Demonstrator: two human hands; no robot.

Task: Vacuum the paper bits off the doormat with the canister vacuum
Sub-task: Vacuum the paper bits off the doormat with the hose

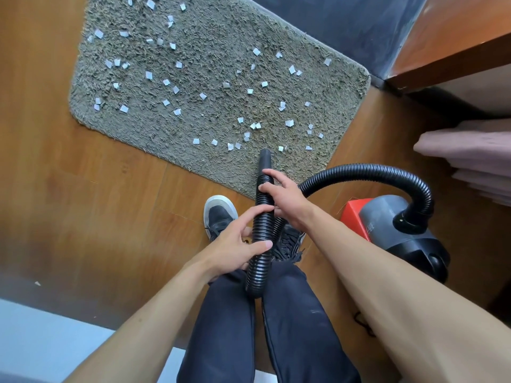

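1. The grey shaggy doormat [221, 37] lies askew on the wooden floor [83, 189], with its far corner against a dark grey threshold [318, 23].
2. White paper bits [289, 123] are scattered across most of the mat, thinning towards its near edge.
3. The canister vacuum [401, 225], grey and black with a red end, sits on the floor to the right of the mat's near corner.
4. Its black ribbed hose [260, 261] arcs up from the canister and passes behind the right hand. It loops down between the person's legs and rises again through both hands.
5. The smooth hose tip [265, 161] points at the mat's near edge, just short of the closest bits.
6. The right hand [284, 194] grips the hose nearer the tip, with its fingers curled over the ribs.
7. The left hand [237, 241] clasps the hose just below, with the thumb and forefinger wrapped round it. The two hands are close together but not touching.
8. Dark trousers [226, 313] and a dark shoe with a white toe [219, 214] show below.
9. Folded pink fabric [470, 150] lies at the right edge.
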